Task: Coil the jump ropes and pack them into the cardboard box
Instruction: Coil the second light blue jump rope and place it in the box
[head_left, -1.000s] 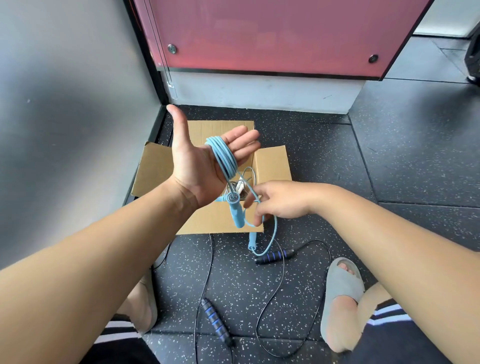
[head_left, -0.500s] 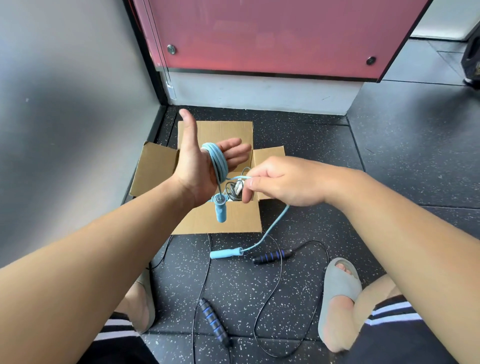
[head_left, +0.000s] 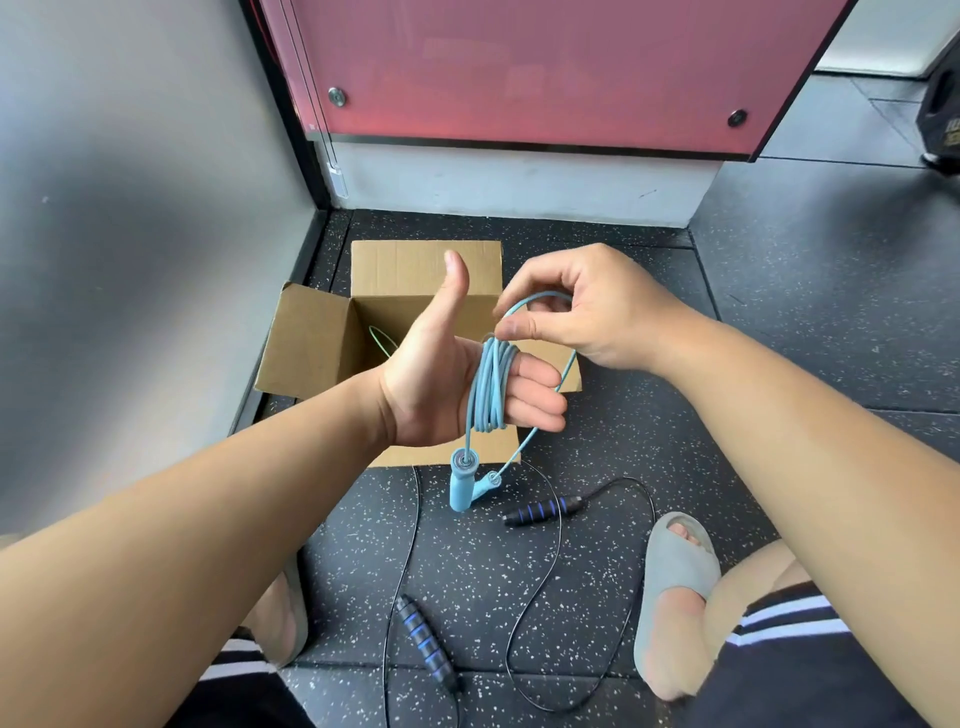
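Observation:
A light blue jump rope (head_left: 488, 387) is wound in several turns around the fingers of my left hand (head_left: 441, 384), which is held palm up with the thumb raised, above the open cardboard box (head_left: 317, 338). My right hand (head_left: 576, 312) pinches the loose end of the cord just above the coil. Both blue handles (head_left: 462, 480) hang below my left hand. A green cord (head_left: 382, 340) shows inside the box. A black jump rope (head_left: 550, 587) with blue-striped handles lies uncoiled on the floor in front of the box.
The box stands in a corner, with a grey wall (head_left: 130, 234) to the left and a red panel (head_left: 519, 67) behind. My feet in grey slides (head_left: 675, 577) rest on the speckled black floor on both sides of the black rope.
My right hand rose from beside the left palm to above the coil, carrying the cord over the fingers. The second blue handle lifted off the floor and now hangs by the first.

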